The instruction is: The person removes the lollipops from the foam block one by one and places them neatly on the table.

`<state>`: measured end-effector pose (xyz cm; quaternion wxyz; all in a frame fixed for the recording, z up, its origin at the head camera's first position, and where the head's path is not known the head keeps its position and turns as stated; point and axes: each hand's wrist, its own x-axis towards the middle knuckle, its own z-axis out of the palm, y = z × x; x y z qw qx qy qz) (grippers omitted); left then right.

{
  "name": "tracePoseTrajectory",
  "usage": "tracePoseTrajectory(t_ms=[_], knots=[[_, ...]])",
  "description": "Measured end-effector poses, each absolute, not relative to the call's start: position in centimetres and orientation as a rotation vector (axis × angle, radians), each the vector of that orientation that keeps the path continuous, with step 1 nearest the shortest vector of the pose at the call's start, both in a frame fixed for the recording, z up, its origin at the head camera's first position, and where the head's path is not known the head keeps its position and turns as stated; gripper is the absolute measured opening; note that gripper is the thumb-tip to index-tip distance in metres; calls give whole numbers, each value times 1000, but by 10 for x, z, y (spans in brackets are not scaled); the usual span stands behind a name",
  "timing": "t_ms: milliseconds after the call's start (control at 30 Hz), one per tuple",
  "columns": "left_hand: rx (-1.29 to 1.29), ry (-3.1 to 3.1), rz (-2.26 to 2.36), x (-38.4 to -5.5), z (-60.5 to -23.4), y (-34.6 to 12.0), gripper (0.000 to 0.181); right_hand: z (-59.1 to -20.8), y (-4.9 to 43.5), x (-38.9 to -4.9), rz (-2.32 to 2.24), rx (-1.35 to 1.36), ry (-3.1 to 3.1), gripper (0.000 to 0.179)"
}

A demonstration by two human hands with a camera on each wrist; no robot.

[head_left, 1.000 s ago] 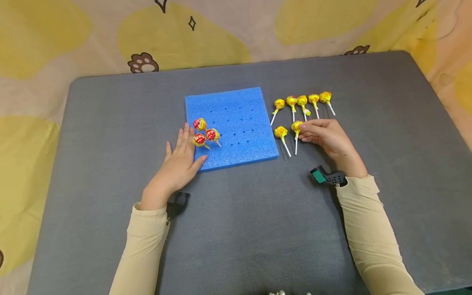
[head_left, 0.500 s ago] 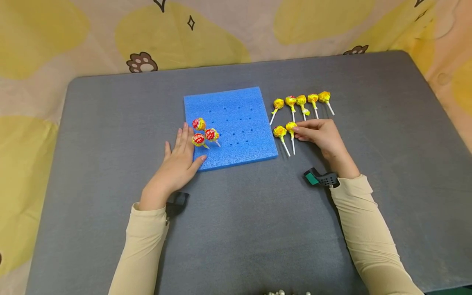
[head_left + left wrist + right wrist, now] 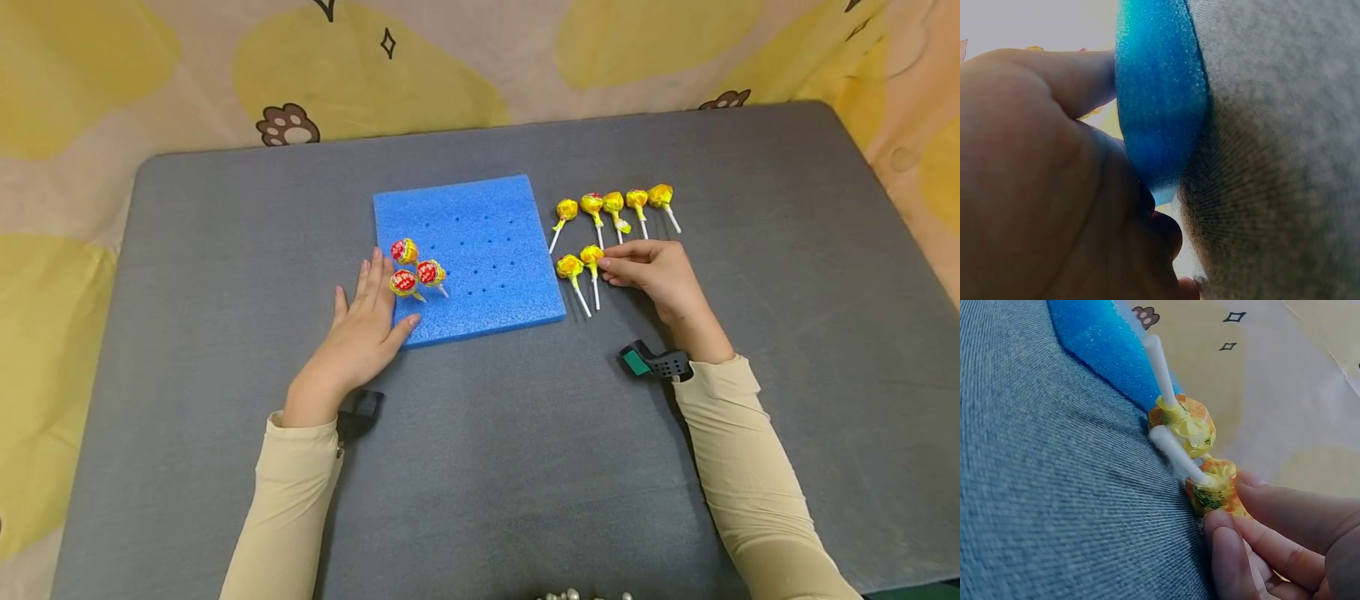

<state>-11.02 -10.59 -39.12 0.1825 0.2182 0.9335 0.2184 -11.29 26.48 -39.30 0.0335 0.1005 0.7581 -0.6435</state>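
The foam board (image 3: pixel 480 255) looks grainy, lollipop wrappers (image 3: pixel 570 266) glossy.

And there's the left arm (image 3: pixel 288 508) stretched forward, left grip (image 3: pixel 357 333) palm down, fingers (image 3: pixel 371 287) straight, thumb (image 3: pixel 403 332) spread wide; the right arm (image 3: pixel 757 475) angled inward, right grip (image 3: pixel 660 282) pinching, thumb against fingers!

"What clothing shows?"
"Long cream fabric: a left sleeve (image 3: pixel 288 517) and a right sleeve (image 3: pixel 750 483), both creased, finishing in a broad left cuff (image 3: pixel 302 447) and right cuff (image 3: pixel 724 379)."
"And beside those?"
"A black right wrist camera (image 3: pixel 657 362) with a green patch (image 3: pixel 637 362) and small holes (image 3: pixel 671 364). The left wrist camera (image 3: pixel 363 412) is black too, its details hard to make out in shadow."
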Motion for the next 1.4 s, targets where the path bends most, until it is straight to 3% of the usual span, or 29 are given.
tracePoseTrajectory(t_ms=[800, 1233, 1400], knots=[[628, 2641, 643, -109, -391, -108, 76, -382, 264, -111, -2298, 288, 2135, 7], [617, 2646, 639, -109, -390, -106, 77, -362, 206, -117, -2218, -61, 2145, 12], [617, 2646, 630, -108, -390, -107, 77, -362, 177, -122, -2147, -151, 2155, 23]])
